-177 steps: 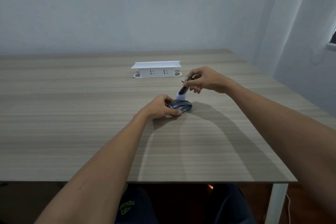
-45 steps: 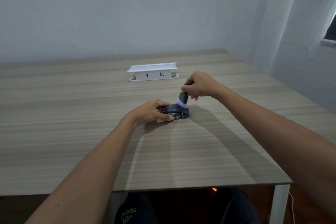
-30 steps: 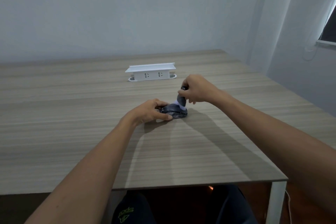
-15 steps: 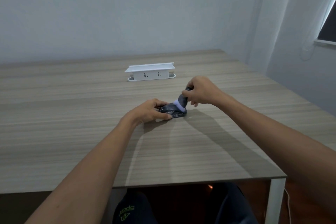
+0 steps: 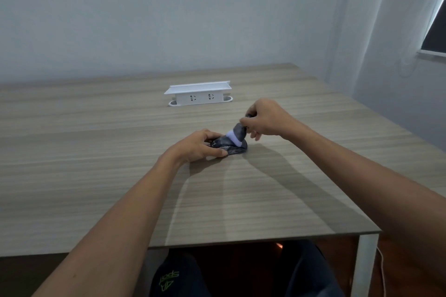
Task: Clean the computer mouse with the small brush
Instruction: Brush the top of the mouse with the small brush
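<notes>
From the head view, your left hand (image 5: 198, 146) pinned the mouse (image 5: 231, 147) to the table (image 5: 96, 176), thumb along the near edge and fingers curled over the far side, pressed onto the shell. Your right hand (image 5: 265, 120) pinched the brush (image 5: 237, 134) by its dark handle, fingers bunched tight around the top, with the pale bristles down on the mouse's top surface near its right end. The mouse sat near the middle of the table, well short of the socket box (image 5: 199, 95). You risked the mouse skidding out from under your left fingertips if you pushed the brush hard sideways, since only a light fingertip hold kept it still. Pressing too steeply could also have splayed the bristles, so they would skate over the seams rather than reach into them. As for containers, none showed; whether the socket box's top shelf held anything, I could not tell.
</notes>
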Demonstrator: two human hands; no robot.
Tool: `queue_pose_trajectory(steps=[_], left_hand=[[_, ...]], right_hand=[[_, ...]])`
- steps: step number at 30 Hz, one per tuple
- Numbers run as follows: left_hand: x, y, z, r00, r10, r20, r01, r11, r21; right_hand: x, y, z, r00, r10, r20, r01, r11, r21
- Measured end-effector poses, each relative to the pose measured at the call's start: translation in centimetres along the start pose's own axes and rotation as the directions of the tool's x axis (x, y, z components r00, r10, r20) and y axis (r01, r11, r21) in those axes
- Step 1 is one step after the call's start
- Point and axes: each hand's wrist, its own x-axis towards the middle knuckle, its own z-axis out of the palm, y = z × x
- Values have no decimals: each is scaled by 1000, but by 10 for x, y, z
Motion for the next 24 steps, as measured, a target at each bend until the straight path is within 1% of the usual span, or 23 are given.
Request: queue_pose_trajectory(steps=[3,7,8,10,12,14,15,19,22,24], left_hand=[[0,0,1,1000,-3,-6,3,1000,-12],[-1,0,1,1000,3,-2,-3,1000,6],[-1,0,1,1000,8,0,-8,1000,9],[-1,-1,1,1000,13,-2,-13,1000,0],[-2,-1,1,1000,8,-2,-8,1000,-7],[-2,0,1,1000,13,5,-12,999,-30],[-2,0,1,1000,15,7,-14,999,-40],[-4,1,2,1000,22,-8,-22,1000,-2],[-4,1,2,1000,9,-4,-9,1000,-9],[-3,1,2,1000,-6,-6,6,1000,3]], right_hand=[[2,-4,-1,999,15,31,-16,1000,18],[-2,8,-10,995,83,51,-78,991,-107],[-3,10,-10,995,89,45,-83,990,-115],[-5,9,-8,997,71,22,-69,995,-77],[-3,2,-3,998,56,11,-56,998,16],[-2,-6,1,998,55,30,-57,994,96],[-2,-8,2,998,53,42,-57,993,100],[-3,0,-2,996,78,30,-79,996,46],[-4,10,-7,995,97,18,-96,993,-72],[-6,9,-6,996,87,19,-86,994,-70]])
